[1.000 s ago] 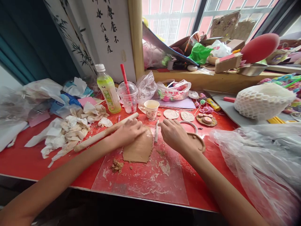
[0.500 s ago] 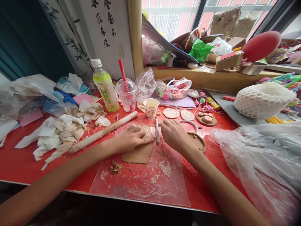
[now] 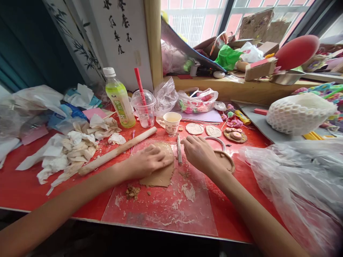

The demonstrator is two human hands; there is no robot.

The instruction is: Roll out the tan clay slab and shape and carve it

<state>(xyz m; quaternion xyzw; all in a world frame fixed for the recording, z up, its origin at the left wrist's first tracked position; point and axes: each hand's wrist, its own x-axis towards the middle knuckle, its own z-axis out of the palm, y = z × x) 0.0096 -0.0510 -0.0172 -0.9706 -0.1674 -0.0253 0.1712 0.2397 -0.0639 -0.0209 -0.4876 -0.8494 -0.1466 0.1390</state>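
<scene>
My left hand (image 3: 150, 161) lies on a flat brown clay slab (image 3: 160, 177), its fingers stretched across the smooth, wet-looking upper part. The slab has a rough right edge and rests on a clear plastic sheet (image 3: 160, 214) smeared with clay. To the right, my right hand (image 3: 197, 151) is closed with the fingers curled under; whatever it may hold is hidden. Just left of its fingertips, apart from them, lies a thin clay-coated stick-like tool (image 3: 179, 149). Beyond my right wrist sits a round clay piece with a raised rim (image 3: 227, 161), partly covered by the arm.
A wooden rolling pin (image 3: 118, 151) lies diagonally at left, near crumpled tissues (image 3: 77, 146). Behind stand a green drink bottle (image 3: 122, 101), a plastic cup with a red straw (image 3: 144, 109) and a paper cup (image 3: 172, 123). Clear plastic bags (image 3: 294, 178) spread at right.
My left hand has slid slightly down and left over the clay slab, baring more of its wet upper part. My right hand stays nearly still.
</scene>
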